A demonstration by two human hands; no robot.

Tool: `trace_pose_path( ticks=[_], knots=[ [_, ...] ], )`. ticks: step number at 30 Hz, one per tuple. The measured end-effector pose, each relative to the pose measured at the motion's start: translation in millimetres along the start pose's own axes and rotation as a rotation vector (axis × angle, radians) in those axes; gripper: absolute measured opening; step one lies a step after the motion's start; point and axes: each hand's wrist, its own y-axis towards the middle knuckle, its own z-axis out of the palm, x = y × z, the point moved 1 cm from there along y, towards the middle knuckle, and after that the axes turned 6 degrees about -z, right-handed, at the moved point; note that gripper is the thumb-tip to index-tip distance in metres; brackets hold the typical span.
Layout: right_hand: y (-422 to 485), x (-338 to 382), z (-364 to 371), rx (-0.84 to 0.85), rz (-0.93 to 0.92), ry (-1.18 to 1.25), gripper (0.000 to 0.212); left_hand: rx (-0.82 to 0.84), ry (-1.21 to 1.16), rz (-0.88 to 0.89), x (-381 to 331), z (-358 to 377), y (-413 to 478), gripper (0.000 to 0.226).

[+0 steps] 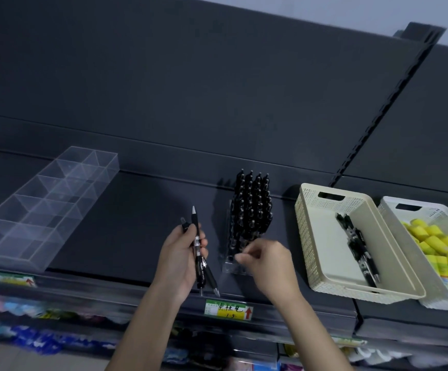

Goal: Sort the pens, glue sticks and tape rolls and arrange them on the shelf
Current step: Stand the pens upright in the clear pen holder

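Filling the rack (244, 218) just ahead of the hands seems the step: left hand (180, 261) grips spare pens (200, 253), right hand (265, 261) curls at its front row, hold unclear, and next needs a free hole.

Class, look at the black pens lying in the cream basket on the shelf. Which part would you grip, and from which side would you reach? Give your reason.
Pinch the black pens mid-barrel, reaching straight down from above. They lie flat, bunched side by side along the floor of the cream basket, whose tall walls block any sideways approach.
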Motion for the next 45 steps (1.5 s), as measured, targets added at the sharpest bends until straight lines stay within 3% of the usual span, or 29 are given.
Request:
trace_pose_path(
  ticks=[3,5,12,15,19,25,32,36,40,45],
  knots=[
    [-14.4,18.1,7.0,0.153,-0.057,0.287,0.019,0.053,0.044,0.041,3.0,10.2,-6.2,0.013],
    [-17.3,26.5,10.4,0.127,-0.088,0.361,0.018,0.095,0.088,0.053,4.1,16.0,-10.1,0.012],
    [-20.3,23.1,-0.4,0.066,-0.215,0.247,0.027,0.166,0.072,0.089,0.5,27.3,-16.9,0.018],
    [-14.1,12.4,-20.2,-0.02,-0.183,0.356,0.017,0.11,0.178,0.143,0.3,27.0,-18.6,0.014],
    [1.7,7.0,-53.3,-0.134,-0.096,0.772,0.024,-0.024,0.323,0.211,-4.2,20.4,-13.5,0.019],
    [10.7,4.1,-75.6,-0.117,-0.058,1.013,0.023,-0.127,0.47,0.348,-7.7,20.7,-6.6,0.017],
    [12.0,-11.2,-79.7,-0.186,0.026,0.885,0.021,-0.155,0.495,0.426,-5.9,15.4,-2.7,0.012],
    [16.0,-17.0,-70.0,-0.305,-0.025,0.653,0.013,-0.14,0.499,0.433,-5.5,15.9,-2.1,0.012],
    [20.1,-20.4,-56.6,-0.425,-0.093,0.488,0.019,-0.135,0.513,0.437,-5.4,19.9,-1.9,0.012],
    [19.7,-25.1,-37.7,-0.357,-0.123,0.338,0.022,-0.128,0.507,0.425,-4.1,21.5,-2.6,0.015]
  ],
)
